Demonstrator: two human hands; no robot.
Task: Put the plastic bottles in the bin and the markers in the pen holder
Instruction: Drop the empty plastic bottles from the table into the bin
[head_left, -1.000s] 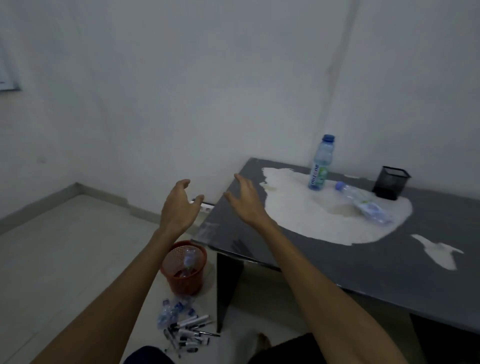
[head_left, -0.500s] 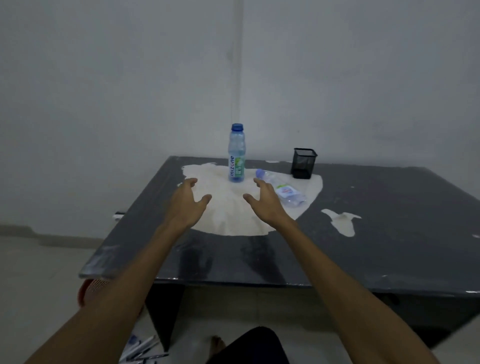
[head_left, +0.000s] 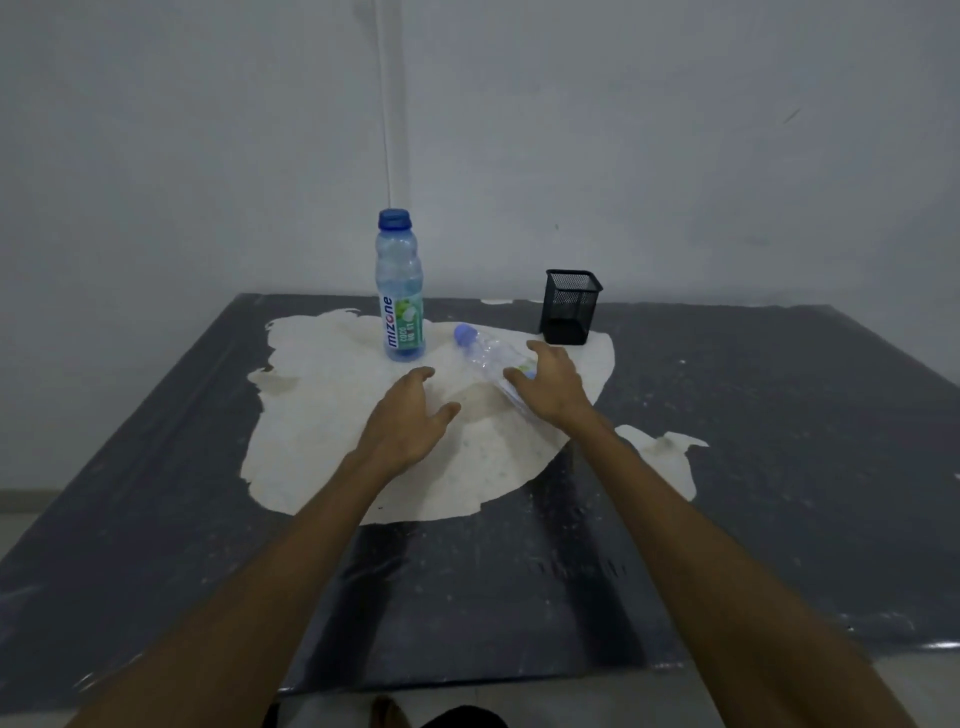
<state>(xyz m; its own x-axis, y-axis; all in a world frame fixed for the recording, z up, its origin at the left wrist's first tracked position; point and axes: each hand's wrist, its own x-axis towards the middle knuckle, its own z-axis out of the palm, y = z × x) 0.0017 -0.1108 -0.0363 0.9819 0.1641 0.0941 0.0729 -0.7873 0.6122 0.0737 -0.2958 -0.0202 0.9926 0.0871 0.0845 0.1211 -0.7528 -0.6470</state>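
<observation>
Two bottles are left on the table (head_left: 779, 467): a clear bottle (head_left: 485, 351) lying down and a Mizone bottle (head_left: 399, 291) standing. The right hand (head_left: 550, 387) spreads open over the lying one, not yet gripping; the left hand (head_left: 408, 415) is open, empty. The pen holder (head_left: 569, 306) looks empty (bin and markers out of view).
</observation>
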